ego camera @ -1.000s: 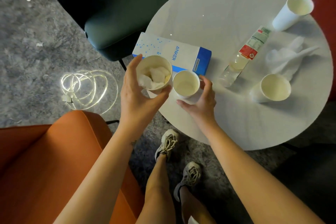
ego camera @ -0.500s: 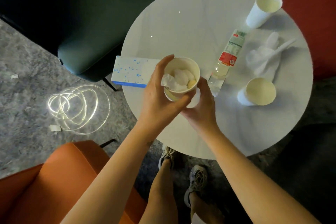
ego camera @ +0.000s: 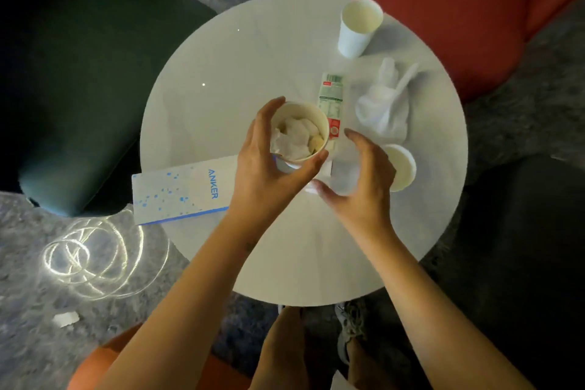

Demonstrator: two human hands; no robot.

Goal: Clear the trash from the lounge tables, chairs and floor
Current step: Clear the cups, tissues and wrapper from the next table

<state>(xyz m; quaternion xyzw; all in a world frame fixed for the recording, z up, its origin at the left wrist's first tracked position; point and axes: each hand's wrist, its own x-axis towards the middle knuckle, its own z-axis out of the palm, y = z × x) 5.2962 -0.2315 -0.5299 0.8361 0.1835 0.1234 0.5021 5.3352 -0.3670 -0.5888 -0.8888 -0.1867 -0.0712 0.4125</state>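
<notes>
Left grip [ego camera: 269, 165] wraps the paper cup [ego camera: 300, 133], which is stuffed with crumpled tissue and held over mid tabletop [ego camera: 253, 73]. Right grip [ego camera: 361, 180] holds nothing, fingers spread and loosely curved, over the lower end of the flat-lying plastic bottle [ego camera: 330, 98]. We see a tipped cup [ego camera: 400, 168] just right of it, a tissue wad [ego camera: 383, 108] beside the bottle, an upright cup [ego camera: 357, 28] at the far edge, and a box [ego camera: 183, 190] overhanging the left edge.
</notes>
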